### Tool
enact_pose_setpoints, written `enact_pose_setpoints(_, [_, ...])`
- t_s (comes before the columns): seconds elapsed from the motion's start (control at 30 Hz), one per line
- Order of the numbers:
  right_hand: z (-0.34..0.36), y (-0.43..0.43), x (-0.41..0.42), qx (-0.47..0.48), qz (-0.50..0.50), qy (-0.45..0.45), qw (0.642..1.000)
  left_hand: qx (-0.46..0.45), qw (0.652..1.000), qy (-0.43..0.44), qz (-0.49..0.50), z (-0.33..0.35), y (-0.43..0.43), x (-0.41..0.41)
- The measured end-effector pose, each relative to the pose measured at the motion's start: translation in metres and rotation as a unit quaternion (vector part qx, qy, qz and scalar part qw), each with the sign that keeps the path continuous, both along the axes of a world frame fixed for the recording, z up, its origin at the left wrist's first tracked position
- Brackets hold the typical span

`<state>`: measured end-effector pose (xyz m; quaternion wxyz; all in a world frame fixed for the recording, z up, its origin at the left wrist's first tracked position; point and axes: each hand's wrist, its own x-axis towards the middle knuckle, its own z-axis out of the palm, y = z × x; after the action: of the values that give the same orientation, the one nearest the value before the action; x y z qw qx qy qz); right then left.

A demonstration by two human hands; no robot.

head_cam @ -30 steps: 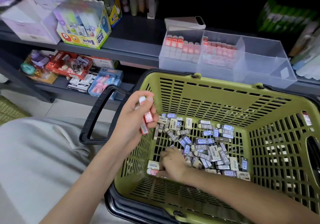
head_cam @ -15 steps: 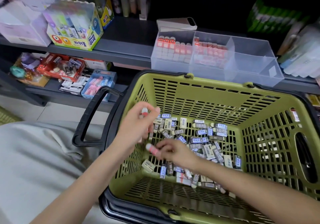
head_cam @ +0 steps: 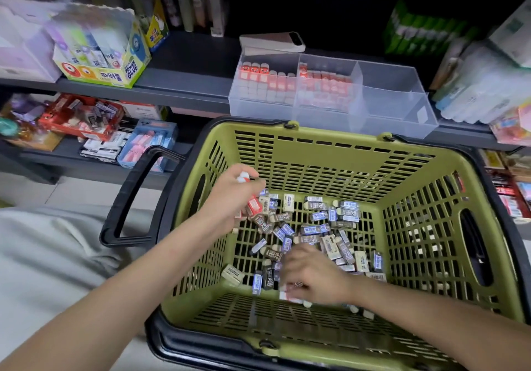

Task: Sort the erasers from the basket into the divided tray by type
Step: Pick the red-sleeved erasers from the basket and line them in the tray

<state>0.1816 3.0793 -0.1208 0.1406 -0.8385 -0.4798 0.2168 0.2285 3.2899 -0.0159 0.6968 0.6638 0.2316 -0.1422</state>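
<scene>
A green basket (head_cam: 330,152) with a black rim stands in front of me, with several blue, beige and dark sleeved erasers (head_cam: 316,228) loose on its floor. My left hand (head_cam: 230,198) hovers over the basket's left side and grips several red-sleeved erasers (head_cam: 253,206). My right hand (head_cam: 313,277) is down among the erasers near the front of the pile, fingers curled over them; what it holds is blurred. The clear divided tray (head_cam: 396,112) sits on the shelf behind the basket, with red erasers in its two left compartments.
The basket's black handle (head_cam: 129,195) sticks out to the left. A glue display box (head_cam: 100,54) stands on the shelf at left. A white device (head_cam: 273,42) lies behind the tray. More stationery boxes fill the lower shelf (head_cam: 86,129) and the right side.
My right hand passed a red eraser up to my left hand, then dropped back down into the pile near the basket's front. The left hand stayed above the basket's left side.
</scene>
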Motion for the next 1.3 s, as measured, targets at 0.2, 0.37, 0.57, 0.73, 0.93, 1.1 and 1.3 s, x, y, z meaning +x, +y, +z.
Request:
enact_pose_setpoints(0.2, [-0.024,-0.026,0.029,-0.105,0.077,-0.099,0.987,-0.074,0.997,0.014,-0.002,0.007,0.001,0.011])
enact_pose_setpoints(0.37, [-0.008,-0.051,0.06,-0.126,-0.03,-0.124,0.984,-0.076,0.997,0.008,0.006,0.009,0.002,0.01])
enact_pose_setpoints(0.57, [-0.002,-0.027,0.027,-0.018,-0.083,-0.105,0.991,-0.079,0.997,-0.002,0.004,0.01,0.002,0.01])
enact_pose_setpoints(0.73, [-0.016,-0.011,-0.008,-0.127,-0.08,0.051,0.987,-0.086,0.996,-0.013,0.007,0.01,0.002,0.009])
enact_pose_setpoints(0.93, [-0.018,0.011,-0.005,-0.216,-0.046,-0.037,0.975,-0.081,0.996,-0.019,0.013,0.01,0.003,0.008])
enact_pose_setpoints(1.1, [-0.018,0.017,-0.004,-0.207,-0.098,0.094,0.969,-0.076,0.997,-0.023,0.009,0.01,0.004,0.007])
enact_pose_setpoints(1.3, [-0.013,0.015,-0.003,-0.189,-0.091,0.21,0.955,-0.093,0.995,-0.031,0.01,0.011,0.002,0.008])
